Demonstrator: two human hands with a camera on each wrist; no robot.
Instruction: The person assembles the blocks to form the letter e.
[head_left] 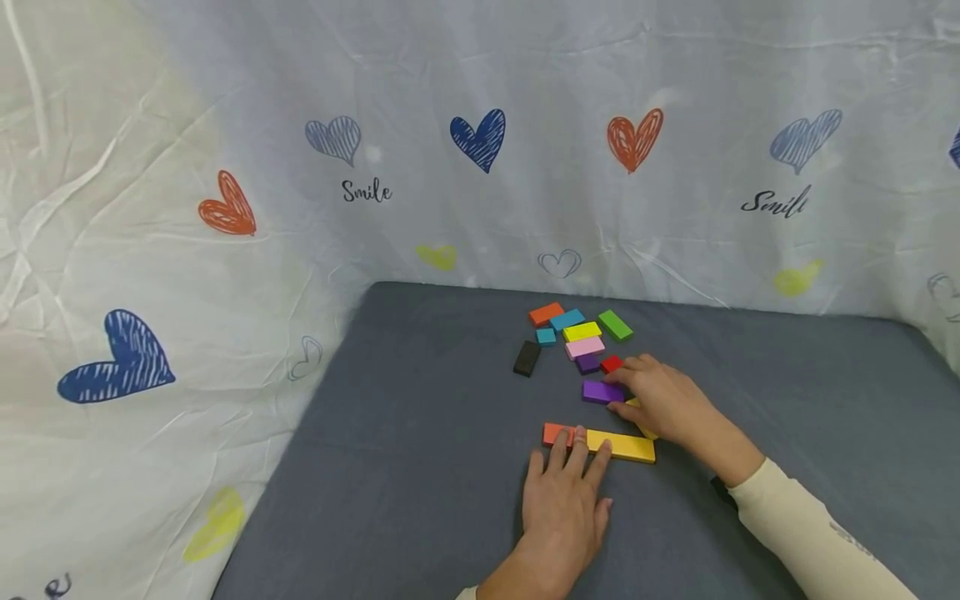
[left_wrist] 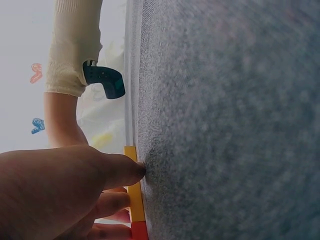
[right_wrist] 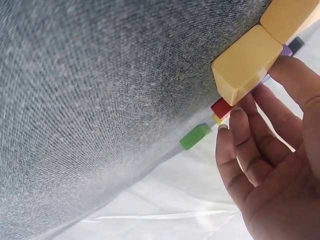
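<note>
My left hand (head_left: 561,510) lies with fingers extended over an orange-red block (head_left: 555,433) and a long yellow block (head_left: 628,447), set end to end in a row. In the left wrist view the thumb rests along the side of the yellow block (left_wrist: 135,200). Farther back, my right hand (head_left: 667,400) pinches the right end of a purple block (head_left: 597,392) between thumb and fingers. Another yellow block (head_left: 643,427), partly hidden under that hand, stands large in the right wrist view (right_wrist: 247,57), its end toward the camera.
Beyond the right hand lies a loose cluster of blocks, including red (head_left: 612,364), dark purple (head_left: 587,363), pink (head_left: 585,347) and green (head_left: 616,326). A black block (head_left: 527,358) sits left of them. Another dark object (head_left: 722,490) shows beside the right forearm. A white heart-print curtain (head_left: 555,192) borders the grey tabletop (head_left: 390,433).
</note>
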